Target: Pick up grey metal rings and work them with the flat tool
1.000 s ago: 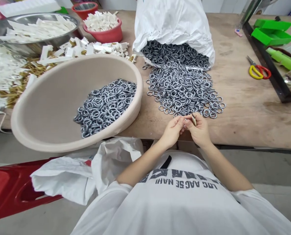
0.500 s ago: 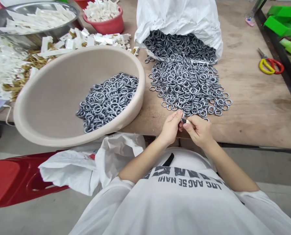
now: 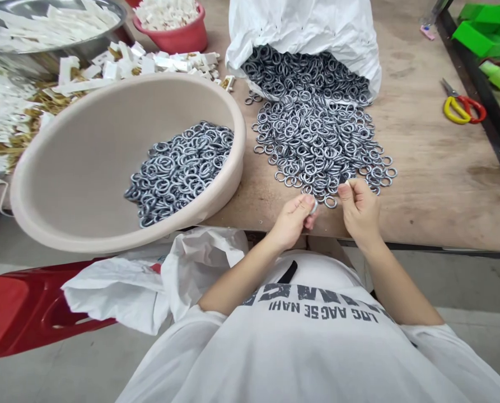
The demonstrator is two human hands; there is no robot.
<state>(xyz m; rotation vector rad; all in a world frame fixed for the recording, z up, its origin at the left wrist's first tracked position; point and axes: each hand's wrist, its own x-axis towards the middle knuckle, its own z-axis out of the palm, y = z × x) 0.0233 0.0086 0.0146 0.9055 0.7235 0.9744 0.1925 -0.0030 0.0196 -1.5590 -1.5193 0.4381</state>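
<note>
My left hand [image 3: 295, 219] pinches a grey ring [image 3: 314, 206], mostly covered by my fingers, above the table's front edge. To its right, my right hand [image 3: 362, 211] is closed around a small object with a dark tip; its kind is hidden by the fingers. The two hands are apart. Just beyond them spreads a pile of grey rings [image 3: 312, 131], spilling from the mouth of a white sack [image 3: 304, 25]. More rings [image 3: 186, 168] lie heaped in the right part of a large beige basin [image 3: 77, 151] on my left.
Yellow-and-red-handled scissors [image 3: 463, 106] lie at the right, near a dark metal bar [image 3: 476, 84] and green bins [image 3: 487, 36]. White plastic pieces, a steel bowl [image 3: 60, 50] and a red bowl [image 3: 174, 34] crowd the back left. A red stool [image 3: 6, 308] stands below.
My hands have separated: the right one moved right and slightly away from me, taking the dark-tipped object. The left keeps its pinch on the ring. The whole view shifted slightly.
</note>
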